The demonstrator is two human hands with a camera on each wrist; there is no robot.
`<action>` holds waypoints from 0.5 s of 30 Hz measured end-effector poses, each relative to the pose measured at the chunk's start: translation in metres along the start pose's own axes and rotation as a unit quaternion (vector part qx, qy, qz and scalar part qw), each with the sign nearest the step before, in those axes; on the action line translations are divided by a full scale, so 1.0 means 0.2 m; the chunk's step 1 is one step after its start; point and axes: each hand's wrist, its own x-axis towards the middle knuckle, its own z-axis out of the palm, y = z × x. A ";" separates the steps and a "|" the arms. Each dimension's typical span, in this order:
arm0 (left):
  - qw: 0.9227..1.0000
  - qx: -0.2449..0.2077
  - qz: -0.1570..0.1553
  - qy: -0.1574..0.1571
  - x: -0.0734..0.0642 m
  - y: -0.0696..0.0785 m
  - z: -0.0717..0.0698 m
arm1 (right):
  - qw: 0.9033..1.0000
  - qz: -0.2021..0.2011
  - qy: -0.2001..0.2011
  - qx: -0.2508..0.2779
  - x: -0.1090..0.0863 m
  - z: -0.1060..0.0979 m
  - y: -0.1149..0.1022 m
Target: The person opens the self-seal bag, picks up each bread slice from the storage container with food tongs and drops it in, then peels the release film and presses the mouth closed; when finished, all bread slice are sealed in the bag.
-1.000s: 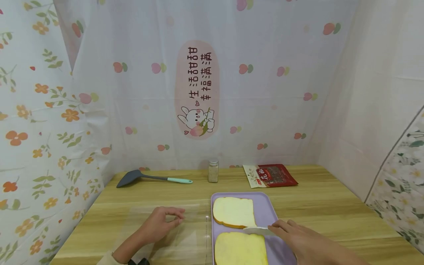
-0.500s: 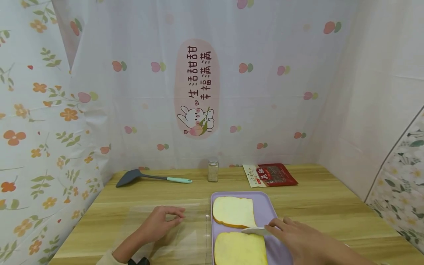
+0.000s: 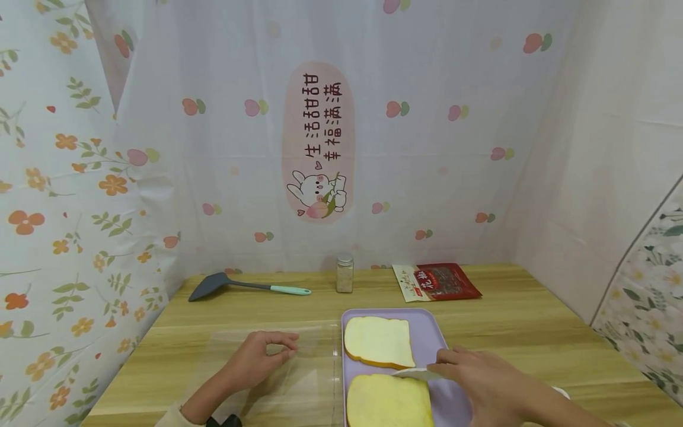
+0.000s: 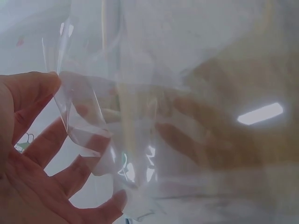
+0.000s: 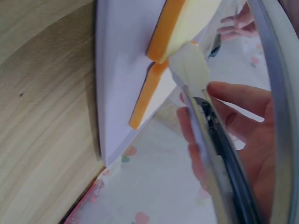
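Note:
My left hand [image 3: 258, 363] pinches the edge of a clear plastic bag [image 4: 210, 140]; some of its fingers show through the film in the left wrist view. My right hand [image 3: 482, 379] holds a pair of tongs [image 5: 229, 163] with a whitish, scalloped tip. In the head view that tip lies in the gap between two bread slices on a purple tray [image 3: 425, 335]. The farther slice [image 3: 377, 341] is pale with a brown crust; the nearer slice [image 3: 389, 400] is yellower, and the lower frame edge cuts it off. The tip is right at the slices' edges.
At the back of the wooden table [image 3: 299, 314] lie a grey spatula [image 3: 240, 284] with a mint handle and a red-and-white spice packet [image 3: 437, 282]. A small glass jar [image 3: 344, 273] stands between them. Patterned curtains [image 3: 240, 148] close off the back and sides.
My right hand has shifted and turned slightly over the tray, and a white end of the tongs now shows behind its wrist. The left hand and the bread slices stay put.

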 end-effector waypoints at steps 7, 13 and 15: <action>1.000 0.001 0.007 0.000 0.00 0.00 0.00 | 0.999 -0.003 0.034 0.008 -0.04 0.00 0.01; 1.000 0.005 0.008 -0.001 0.00 0.01 0.01 | 0.999 0.007 0.041 0.012 -0.06 -0.02 0.02; 1.000 0.004 0.008 -0.002 0.00 0.01 0.01 | 1.000 0.008 0.029 -0.001 -0.06 -0.02 0.02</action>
